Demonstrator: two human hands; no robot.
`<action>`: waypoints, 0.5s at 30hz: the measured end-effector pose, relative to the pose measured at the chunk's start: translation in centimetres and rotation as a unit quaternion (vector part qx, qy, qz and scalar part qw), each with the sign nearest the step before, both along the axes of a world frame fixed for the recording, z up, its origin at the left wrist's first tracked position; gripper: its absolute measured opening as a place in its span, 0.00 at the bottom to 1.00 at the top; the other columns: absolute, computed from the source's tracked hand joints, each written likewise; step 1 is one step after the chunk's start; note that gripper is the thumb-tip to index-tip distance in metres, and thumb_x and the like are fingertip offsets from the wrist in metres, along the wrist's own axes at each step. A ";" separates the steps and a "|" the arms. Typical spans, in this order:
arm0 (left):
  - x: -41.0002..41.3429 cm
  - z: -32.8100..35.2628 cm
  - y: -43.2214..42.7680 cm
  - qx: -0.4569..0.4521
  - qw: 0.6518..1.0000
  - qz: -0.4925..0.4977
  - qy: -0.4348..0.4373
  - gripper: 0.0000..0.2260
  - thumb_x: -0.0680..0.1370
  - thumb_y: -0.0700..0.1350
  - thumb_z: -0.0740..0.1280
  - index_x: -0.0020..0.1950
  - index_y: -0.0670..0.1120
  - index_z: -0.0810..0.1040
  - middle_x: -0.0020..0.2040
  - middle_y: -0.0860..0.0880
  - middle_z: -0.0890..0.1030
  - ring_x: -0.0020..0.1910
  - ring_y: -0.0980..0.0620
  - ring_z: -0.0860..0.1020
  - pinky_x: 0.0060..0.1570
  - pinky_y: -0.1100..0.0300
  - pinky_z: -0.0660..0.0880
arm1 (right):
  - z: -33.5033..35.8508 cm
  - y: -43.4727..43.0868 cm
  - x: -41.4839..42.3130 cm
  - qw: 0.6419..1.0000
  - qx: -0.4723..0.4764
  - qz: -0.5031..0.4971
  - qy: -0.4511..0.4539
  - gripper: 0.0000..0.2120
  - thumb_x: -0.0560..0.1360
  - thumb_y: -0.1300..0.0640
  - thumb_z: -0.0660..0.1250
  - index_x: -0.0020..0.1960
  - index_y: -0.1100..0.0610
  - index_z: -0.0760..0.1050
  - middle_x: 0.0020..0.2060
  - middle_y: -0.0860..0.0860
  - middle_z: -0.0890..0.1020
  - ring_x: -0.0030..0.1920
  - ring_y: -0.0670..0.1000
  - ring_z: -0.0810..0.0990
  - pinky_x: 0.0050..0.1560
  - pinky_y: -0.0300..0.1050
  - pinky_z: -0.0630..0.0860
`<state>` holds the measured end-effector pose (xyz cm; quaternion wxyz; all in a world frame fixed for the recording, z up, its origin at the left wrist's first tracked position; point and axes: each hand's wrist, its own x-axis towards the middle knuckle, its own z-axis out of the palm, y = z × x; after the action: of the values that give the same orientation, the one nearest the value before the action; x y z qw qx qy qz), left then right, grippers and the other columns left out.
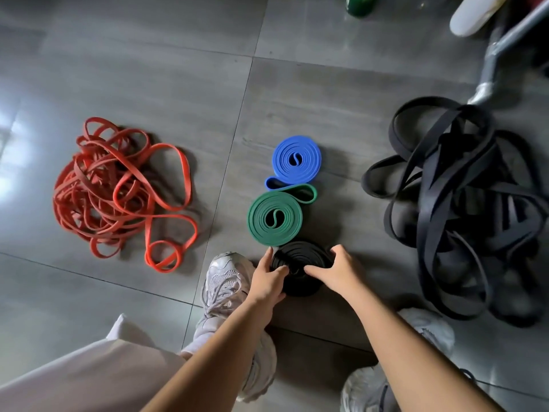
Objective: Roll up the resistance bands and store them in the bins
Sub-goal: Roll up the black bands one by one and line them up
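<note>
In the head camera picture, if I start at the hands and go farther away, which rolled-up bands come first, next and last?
black roll, gripped by the left hand and right hand → green roll → blue roll

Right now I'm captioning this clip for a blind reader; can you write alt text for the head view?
The left hand and right hand grip a black rolled band on the grey tiled floor, in line with a green rolled band and a blue rolled band beyond. Tangled red bands lie to the left, tangled black bands to the right.
</note>
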<state>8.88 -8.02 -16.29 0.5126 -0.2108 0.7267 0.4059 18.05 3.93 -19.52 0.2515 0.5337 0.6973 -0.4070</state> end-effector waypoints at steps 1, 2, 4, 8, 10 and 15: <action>0.2 -0.1 0.0 -0.010 1.000 -0.002 0.018 0.27 0.78 0.40 0.62 0.73 0.58 0.62 0.51 0.57 0.75 0.43 0.60 0.75 0.41 0.58 0.72 | 0.0 0.4 0.5 1.000 -0.005 -0.017 0.012 0.35 0.65 0.40 0.74 0.64 0.55 0.68 0.61 0.55 0.77 0.60 0.57 0.75 0.52 0.45 0.71; 0.4 -0.3 0.1 -0.021 0.999 -0.004 0.035 0.26 0.78 0.40 0.62 0.74 0.57 0.62 0.45 0.58 0.74 0.36 0.62 0.74 0.37 0.60 0.71 | 0.1 0.8 1.1 0.999 -0.004 -0.035 0.020 0.34 0.66 0.40 0.73 0.64 0.55 0.68 0.60 0.55 0.77 0.60 0.57 0.76 0.51 0.45 0.70; 0.8 -0.3 0.3 -0.030 0.998 -0.004 0.050 0.26 0.78 0.40 0.62 0.74 0.55 0.62 0.41 0.58 0.73 0.32 0.62 0.72 0.35 0.60 0.70 | 0.3 1.8 2.3 0.998 -0.002 -0.063 0.019 0.31 0.68 0.40 0.71 0.64 0.54 0.68 0.59 0.55 0.77 0.58 0.57 0.76 0.53 0.46 0.70; 1.3 0.5 0.7 -0.032 0.991 -0.061 0.111 0.26 0.76 0.38 0.63 0.74 0.50 0.64 0.60 0.46 0.77 0.54 0.46 0.77 0.57 0.52 0.73 | 1.7 4.2 4.8 0.993 0.059 -0.093 0.039 0.23 0.72 0.47 0.69 0.62 0.57 0.71 0.58 0.57 0.77 0.57 0.59 0.77 0.55 0.49 0.73; 1.6 0.9 0.8 -0.049 0.981 -0.106 0.156 0.26 0.75 0.38 0.64 0.73 0.47 0.65 0.66 0.44 0.73 0.64 0.45 0.73 0.66 0.52 0.68 | 3.0 5.4 6.6 0.970 0.228 -0.060 0.058 0.18 0.70 0.55 0.71 0.58 0.58 0.75 0.54 0.61 0.77 0.54 0.63 0.76 0.51 0.54 0.74; 2.4 1.6 1.3 -0.052 0.966 -0.148 0.204 0.25 0.74 0.39 0.65 0.71 0.44 0.67 0.68 0.43 0.71 0.66 0.46 0.70 0.67 0.49 0.66 | 4.6 8.6 11.3 0.922 0.375 -0.068 -0.071 0.35 0.65 0.58 0.74 0.69 0.56 0.65 0.67 0.63 0.67 0.63 0.64 0.66 0.61 0.59 0.63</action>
<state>11.24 -6.76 -14.74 0.3958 -0.0398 0.8594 0.3213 29.37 12.51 -14.91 0.0534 0.6631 0.7409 -0.0926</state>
